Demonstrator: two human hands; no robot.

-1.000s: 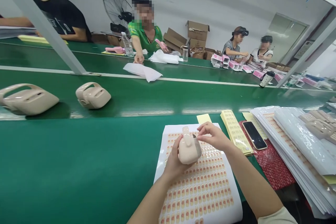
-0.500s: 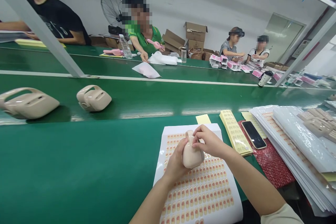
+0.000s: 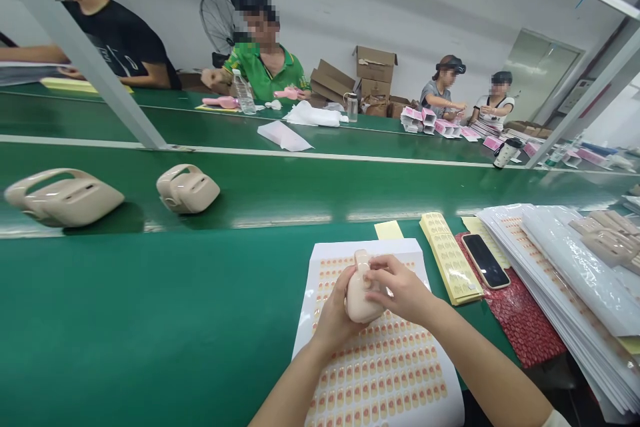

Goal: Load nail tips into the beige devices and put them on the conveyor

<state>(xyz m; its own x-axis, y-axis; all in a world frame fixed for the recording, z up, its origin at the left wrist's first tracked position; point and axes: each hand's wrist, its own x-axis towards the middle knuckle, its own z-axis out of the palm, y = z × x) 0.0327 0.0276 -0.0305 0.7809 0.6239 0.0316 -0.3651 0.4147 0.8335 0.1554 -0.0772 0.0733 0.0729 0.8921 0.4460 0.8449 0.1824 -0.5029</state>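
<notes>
My left hand (image 3: 337, 310) is wrapped around a small beige plastic device (image 3: 361, 300) with a loop handle at its top, held above a white sheet of stickers (image 3: 375, 363). The sheet carries rows of small oval beige-and-orange labels. At the device's upper face is my right hand (image 3: 403, 287), its fingers bent and apart, their tips touching the surface beside a small tan oval spot. What lies under those fingertips is partly hidden.
Two similar beige devices (image 3: 189, 190) lie on the green belt at left. Right of the sheet are yellow label strips (image 3: 450, 260), a phone (image 3: 485, 261) on red bubble wrap (image 3: 525, 320), and stacked sheets (image 3: 555, 300) with plastic bags. Several people sit across the belt.
My right hand's fingers have spread from a closer pinch and now lie lower against the device. Across the belt, the person in green has drawn an arm back from the white pouch.
</notes>
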